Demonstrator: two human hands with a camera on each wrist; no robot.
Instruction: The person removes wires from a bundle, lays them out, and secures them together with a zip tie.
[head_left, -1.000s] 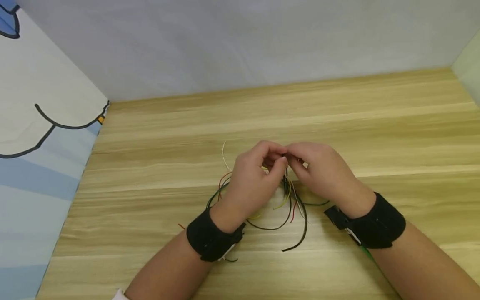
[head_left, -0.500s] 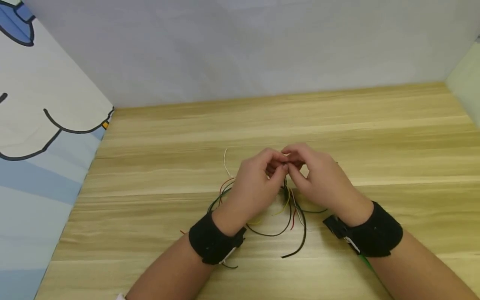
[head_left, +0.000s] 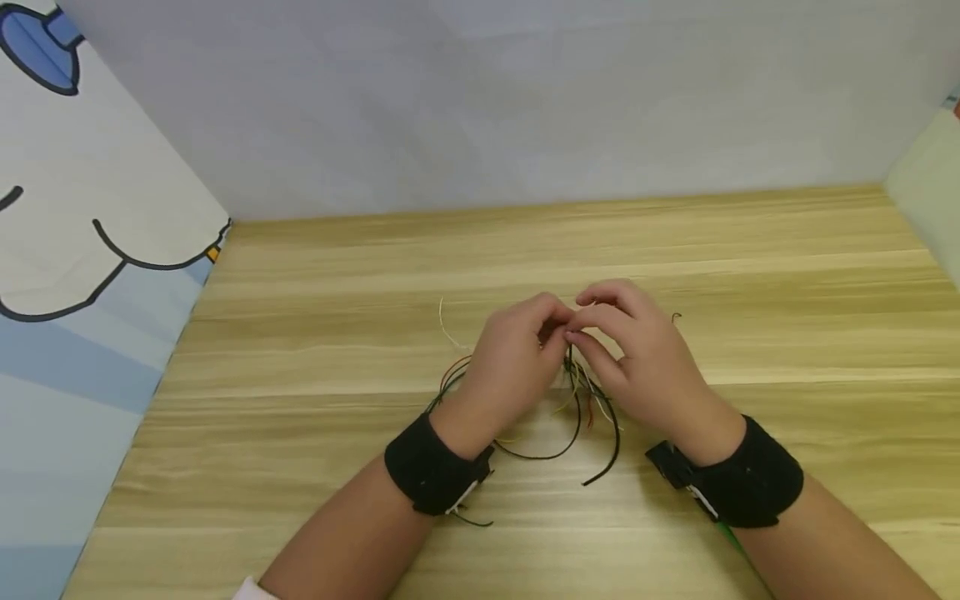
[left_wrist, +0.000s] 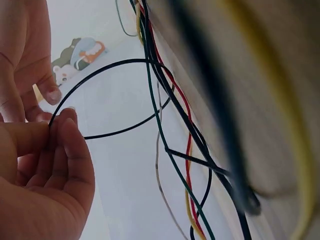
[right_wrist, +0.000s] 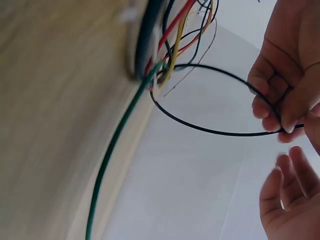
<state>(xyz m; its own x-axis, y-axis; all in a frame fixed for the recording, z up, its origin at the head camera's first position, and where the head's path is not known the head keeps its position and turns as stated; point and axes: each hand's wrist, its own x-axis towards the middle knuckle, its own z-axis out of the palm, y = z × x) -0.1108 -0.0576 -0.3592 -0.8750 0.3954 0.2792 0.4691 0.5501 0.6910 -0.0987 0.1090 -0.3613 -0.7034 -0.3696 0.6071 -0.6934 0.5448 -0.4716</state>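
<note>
My left hand [head_left: 517, 358] pinches a thin black wire [left_wrist: 132, 60] between thumb and fingers, above the table. The wire loops down from the fingertips into a bundle of coloured wires [left_wrist: 150, 45]. Fingers of my right hand [head_left: 641, 350] meet the left fingertips, its thumb and index finger pinching the same black wire; its other fingers are spread apart in the right wrist view. The contact itself is partly hidden. Green, red, yellow and white wires [right_wrist: 182, 37] hang loosely below the hands, some ends lying on the table.
The wood-grain table [head_left: 375, 275] ends at a grey back wall [head_left: 487, 100]. A wall with a printed cartoon [head_left: 75, 275] stands at the left. Black bands [head_left: 750, 475] are strapped round both wrists. A thicker black wire end [head_left: 600, 475] curves toward the front.
The right index finger has lifted and its fingers have spread apart a little, while the left hand keeps its pinch. The hanging wires have swung slightly. The head view has tilted up.
</note>
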